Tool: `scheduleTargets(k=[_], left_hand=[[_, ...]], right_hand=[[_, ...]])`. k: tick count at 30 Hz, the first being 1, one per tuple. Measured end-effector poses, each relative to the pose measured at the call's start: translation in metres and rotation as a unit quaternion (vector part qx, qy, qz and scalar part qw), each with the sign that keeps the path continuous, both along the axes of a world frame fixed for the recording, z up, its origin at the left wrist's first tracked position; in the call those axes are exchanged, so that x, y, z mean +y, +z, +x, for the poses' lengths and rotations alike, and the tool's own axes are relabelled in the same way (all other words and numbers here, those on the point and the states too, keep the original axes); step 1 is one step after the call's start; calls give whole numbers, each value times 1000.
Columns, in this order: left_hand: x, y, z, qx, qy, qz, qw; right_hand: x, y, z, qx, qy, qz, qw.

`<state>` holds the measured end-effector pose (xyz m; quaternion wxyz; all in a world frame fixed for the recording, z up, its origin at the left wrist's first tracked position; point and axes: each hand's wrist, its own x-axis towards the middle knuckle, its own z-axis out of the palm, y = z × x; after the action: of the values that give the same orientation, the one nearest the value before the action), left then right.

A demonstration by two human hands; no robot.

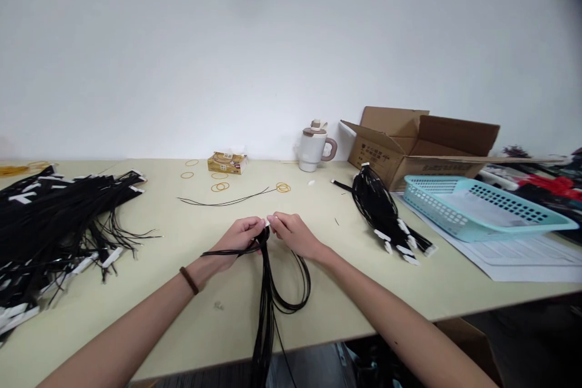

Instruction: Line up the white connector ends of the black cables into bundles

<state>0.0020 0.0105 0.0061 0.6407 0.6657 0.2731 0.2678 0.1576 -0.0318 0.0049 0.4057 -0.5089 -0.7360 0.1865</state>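
My left hand (240, 237) and my right hand (294, 234) meet at the middle of the table, fingers pinched together on the top end of a bundle of thin black cables (268, 297). The bundle hangs down from my fingers, loops on the table and trails over the front edge. A brown hair tie sits on my left wrist. A large heap of loose black cables with white tags (54, 218) lies at the left. A tied bundle of black cables with white ends (384, 212) lies to the right of my hands.
Yellow rubber bands (220, 186) and a single loose cable (227, 200) lie beyond my hands. A small box (227, 162), a white mug (313, 148), an open cardboard box (409, 145) and a light blue basket (477, 206) on papers stand at the back and right.
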Motion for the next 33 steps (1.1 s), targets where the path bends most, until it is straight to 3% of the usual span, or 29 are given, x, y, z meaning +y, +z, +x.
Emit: scheduleTargets(k=[6, 20, 33], left_hand=[[1, -1, 0, -29, -4, -82, 996], [-1, 1, -4, -42, -45, -97, 993], [-1, 7, -5, -47, -6, -123, 991]], right_hand=[[-1, 2, -1, 26, 10, -18, 999], [-2, 1, -1, 52, 22, -41, 998], [-1, -1, 0, 70, 32, -60, 995]])
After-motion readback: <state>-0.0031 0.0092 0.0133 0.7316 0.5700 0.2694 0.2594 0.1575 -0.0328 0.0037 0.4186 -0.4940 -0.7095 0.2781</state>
